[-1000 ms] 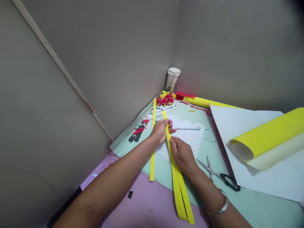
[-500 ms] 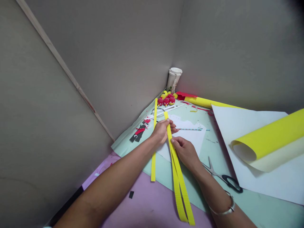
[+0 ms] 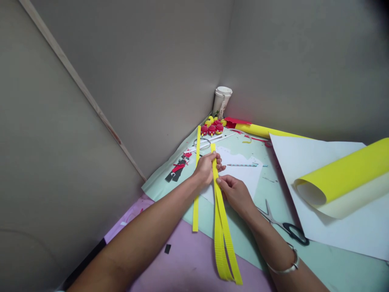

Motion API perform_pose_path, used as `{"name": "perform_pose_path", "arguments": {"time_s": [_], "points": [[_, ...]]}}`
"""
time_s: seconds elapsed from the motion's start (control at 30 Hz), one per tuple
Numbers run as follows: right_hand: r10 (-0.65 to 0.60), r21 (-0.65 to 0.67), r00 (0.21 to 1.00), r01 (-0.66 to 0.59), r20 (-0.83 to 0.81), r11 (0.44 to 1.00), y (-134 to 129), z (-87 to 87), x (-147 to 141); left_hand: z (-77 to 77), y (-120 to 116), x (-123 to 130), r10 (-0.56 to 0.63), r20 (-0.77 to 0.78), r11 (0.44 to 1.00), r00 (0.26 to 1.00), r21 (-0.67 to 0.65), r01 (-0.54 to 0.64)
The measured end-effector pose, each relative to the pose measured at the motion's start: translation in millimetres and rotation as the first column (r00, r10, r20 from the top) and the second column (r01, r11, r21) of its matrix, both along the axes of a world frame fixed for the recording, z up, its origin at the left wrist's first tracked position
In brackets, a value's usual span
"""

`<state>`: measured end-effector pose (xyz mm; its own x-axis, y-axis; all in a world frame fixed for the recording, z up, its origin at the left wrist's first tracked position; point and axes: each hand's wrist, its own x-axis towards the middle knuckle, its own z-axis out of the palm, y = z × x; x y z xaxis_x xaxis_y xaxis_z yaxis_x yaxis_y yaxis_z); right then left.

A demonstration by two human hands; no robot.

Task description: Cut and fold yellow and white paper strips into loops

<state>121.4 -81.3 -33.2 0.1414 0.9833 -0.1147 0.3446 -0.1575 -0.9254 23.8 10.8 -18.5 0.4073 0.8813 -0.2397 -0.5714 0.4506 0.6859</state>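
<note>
My left hand (image 3: 207,167) is closed on the upper part of some yellow corrugated paper strips (image 3: 219,219), its thumb on their face. Just below it, my right hand (image 3: 234,190) pinches the same strips at their right edge between thumb and fingers. From there the strips fan apart and hang toward me in long narrow bands. A separate yellow strip (image 3: 196,215) lies to the left, partly hidden behind my left hand. Under my hands is a white paper sheet (image 3: 251,178), with a patterned pencil (image 3: 243,165) on it.
Open scissors (image 3: 281,224) lie right of my right forearm. Farther right, a yellow paper roll (image 3: 349,178) rests on a large white sheet (image 3: 285,162). Red and yellow round pieces (image 3: 212,129) and a lidded cup (image 3: 222,101) stand in the back corner. Black scraps (image 3: 174,174) lie left.
The hanging lower ends of the yellow strips have swung to the left. Both hands keep their hold on them, nearly in the same place.
</note>
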Motion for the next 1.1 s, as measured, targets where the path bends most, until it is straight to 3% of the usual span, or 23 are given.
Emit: {"name": "perform_pose_path", "arguments": {"time_s": [0.57, 1.1], "points": [[0.008, -0.053, 1.0, -0.007, 0.019, 0.999, -3.2, 6.1, -3.2, 5.3, -1.9, -0.2, 0.054, -0.017, 0.998, 0.998, 0.012, -0.054], [0.026, -0.081, 0.999, -0.024, 0.023, 0.996, -3.8, 3.9, -2.6, -0.7, 5.9, -4.0, 0.079, -0.048, 0.997, 0.996, 0.03, -0.078]]}}
